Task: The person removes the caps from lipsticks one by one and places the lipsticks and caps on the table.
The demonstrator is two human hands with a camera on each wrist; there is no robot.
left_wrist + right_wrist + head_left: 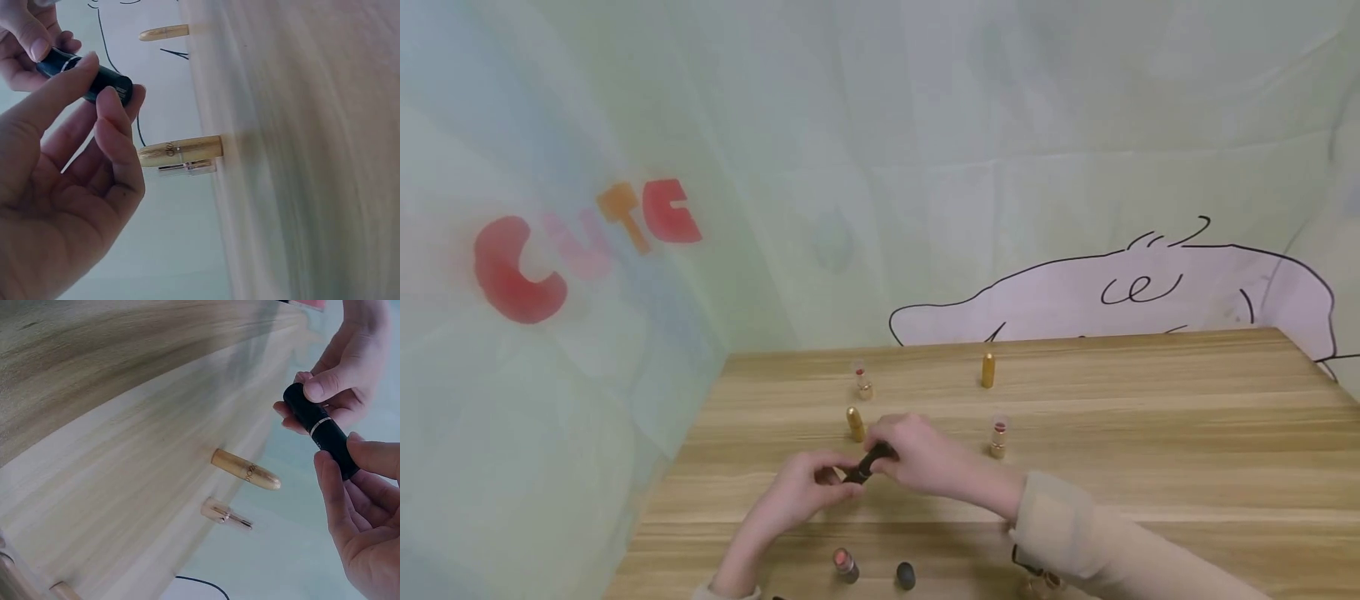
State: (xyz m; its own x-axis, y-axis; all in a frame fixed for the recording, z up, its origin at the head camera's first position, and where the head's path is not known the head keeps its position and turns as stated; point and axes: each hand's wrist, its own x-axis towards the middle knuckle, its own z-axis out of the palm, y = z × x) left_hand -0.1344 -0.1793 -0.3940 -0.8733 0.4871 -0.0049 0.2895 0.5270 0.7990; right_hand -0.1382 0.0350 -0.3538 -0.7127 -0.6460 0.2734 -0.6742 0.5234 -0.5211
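Between left hand (800, 492) and right hand (919, 457), closed black tube (320, 428), contents hidden.

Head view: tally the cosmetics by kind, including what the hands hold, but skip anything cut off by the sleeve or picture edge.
Gold bullet-shaped tubes: 2
Red lipsticks with gold bases and clear covers: 2
Black cylindrical tube: 1
Uncapped pink lipstick with dark base: 1
Dark rounded cap-like piece: 1
Total: 7
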